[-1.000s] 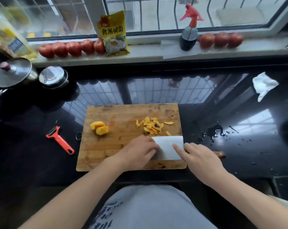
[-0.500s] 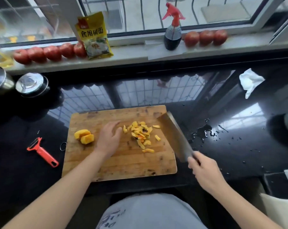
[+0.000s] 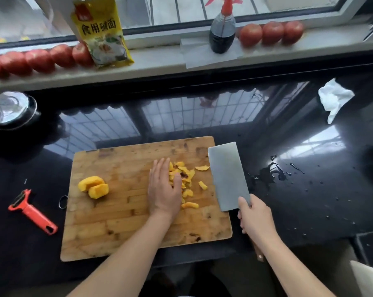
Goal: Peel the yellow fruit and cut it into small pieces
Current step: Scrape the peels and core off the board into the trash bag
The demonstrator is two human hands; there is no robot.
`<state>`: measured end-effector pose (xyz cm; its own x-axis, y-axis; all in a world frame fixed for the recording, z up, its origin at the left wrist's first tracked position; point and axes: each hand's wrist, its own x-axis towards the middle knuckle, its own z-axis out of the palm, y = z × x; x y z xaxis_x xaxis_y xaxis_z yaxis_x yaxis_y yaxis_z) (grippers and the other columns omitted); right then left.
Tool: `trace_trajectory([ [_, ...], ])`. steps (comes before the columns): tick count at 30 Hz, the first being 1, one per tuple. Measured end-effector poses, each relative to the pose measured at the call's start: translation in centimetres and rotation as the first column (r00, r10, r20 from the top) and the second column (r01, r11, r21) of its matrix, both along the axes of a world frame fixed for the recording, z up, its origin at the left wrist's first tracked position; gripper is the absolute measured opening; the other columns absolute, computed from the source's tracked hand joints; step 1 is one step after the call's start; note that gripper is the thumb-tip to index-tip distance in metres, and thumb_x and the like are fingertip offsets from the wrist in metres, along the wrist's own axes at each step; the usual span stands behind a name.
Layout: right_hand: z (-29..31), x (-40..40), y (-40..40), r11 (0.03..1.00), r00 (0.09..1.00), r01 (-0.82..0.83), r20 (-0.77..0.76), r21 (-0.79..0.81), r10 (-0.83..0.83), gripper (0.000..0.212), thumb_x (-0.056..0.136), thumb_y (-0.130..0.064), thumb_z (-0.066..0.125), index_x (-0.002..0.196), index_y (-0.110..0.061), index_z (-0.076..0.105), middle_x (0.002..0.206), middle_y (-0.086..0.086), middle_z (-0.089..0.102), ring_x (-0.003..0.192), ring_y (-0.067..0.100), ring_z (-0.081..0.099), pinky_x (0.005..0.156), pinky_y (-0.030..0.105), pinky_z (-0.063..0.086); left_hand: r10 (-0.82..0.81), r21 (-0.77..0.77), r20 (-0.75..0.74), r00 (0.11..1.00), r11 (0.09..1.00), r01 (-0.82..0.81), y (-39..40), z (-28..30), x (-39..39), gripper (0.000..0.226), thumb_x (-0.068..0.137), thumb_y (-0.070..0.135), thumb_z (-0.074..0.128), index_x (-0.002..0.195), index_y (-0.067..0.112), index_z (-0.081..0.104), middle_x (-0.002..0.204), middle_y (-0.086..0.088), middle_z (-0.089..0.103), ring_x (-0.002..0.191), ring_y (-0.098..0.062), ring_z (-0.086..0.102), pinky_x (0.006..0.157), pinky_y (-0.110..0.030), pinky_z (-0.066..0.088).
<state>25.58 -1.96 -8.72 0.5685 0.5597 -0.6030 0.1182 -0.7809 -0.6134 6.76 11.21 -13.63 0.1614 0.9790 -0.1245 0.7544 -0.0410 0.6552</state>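
Observation:
A wooden cutting board [image 3: 117,228] lies on the black counter. Two peeled yellow fruit chunks [image 3: 94,187] sit on its left part. A heap of small yellow peel and fruit scraps [image 3: 186,179] lies right of the middle. My left hand [image 3: 163,189] lies flat with straight fingers against the left side of that heap. My right hand [image 3: 255,217] grips the handle of a cleaver [image 3: 227,174], whose broad blade lies flat along the board's right edge, just right of the scraps.
An orange peeler [image 3: 32,212] lies on the counter left of the board. A puddle of liquid [image 3: 269,173] is right of the cleaver, a crumpled tissue [image 3: 334,98] at far right. A steel lid [image 3: 8,109], tomatoes [image 3: 271,33], a yellow packet [image 3: 102,33] and a spray bottle [image 3: 222,33] stand at the back.
The cleaver went from under my left hand at the board's front to the board's right edge, held by my right hand. My left hand moved up to the scrap heap.

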Motion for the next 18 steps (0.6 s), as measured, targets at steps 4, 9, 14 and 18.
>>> trace_trajectory([
  [4,0.0,-1.5,0.2,0.988,0.990,-0.137,0.037,-0.072,0.140,0.034,0.091,-0.042,0.045,0.081,-0.011,0.053,0.072,0.009,0.062,0.068,0.036,0.061,0.064,0.052,0.057,-0.003,0.023,0.023,1.000,1.000,0.003,-0.5,-0.3,1.8,0.070,0.096,0.054,0.025,0.154,0.020,0.046,0.163,0.001,0.040,0.157,-0.017,0.021,0.128,-0.043,0.019],
  [9,0.3,-3.6,0.8,0.966,0.963,-0.210,0.139,-0.149,0.231,0.029,0.103,-0.041,0.041,0.083,-0.021,0.048,0.088,0.001,0.059,0.082,0.025,0.058,0.073,0.043,0.051,0.050,0.034,0.051,0.997,0.998,-0.052,-0.6,-0.3,2.9,0.071,0.096,0.052,0.026,0.154,0.017,0.047,0.162,-0.001,0.042,0.155,-0.018,0.025,0.127,-0.041,0.022],
  [14,0.2,-7.5,0.7,0.954,0.956,-0.232,0.139,-0.192,0.260,0.022,0.104,-0.045,0.038,0.098,-0.027,0.048,0.095,0.000,0.056,0.092,0.025,0.058,0.078,0.041,0.050,0.120,-0.012,0.143,0.982,0.993,-0.120,-1.8,-0.1,4.6,0.059,0.101,0.043,0.036,0.152,0.017,0.048,0.160,0.001,0.045,0.153,-0.015,0.031,0.125,-0.039,0.029],
  [18,0.4,-9.5,0.4,0.963,0.965,-0.212,0.122,-0.165,0.233,0.021,0.105,-0.044,0.037,0.100,-0.026,0.047,0.094,-0.002,0.050,0.099,0.026,0.057,0.087,0.041,0.049,0.188,-0.023,0.245,0.951,0.982,-0.188,-2.3,0.0,5.1,0.051,0.103,0.037,0.042,0.148,0.015,0.054,0.154,-0.001,0.051,0.148,-0.013,0.038,0.122,-0.029,0.030],
])
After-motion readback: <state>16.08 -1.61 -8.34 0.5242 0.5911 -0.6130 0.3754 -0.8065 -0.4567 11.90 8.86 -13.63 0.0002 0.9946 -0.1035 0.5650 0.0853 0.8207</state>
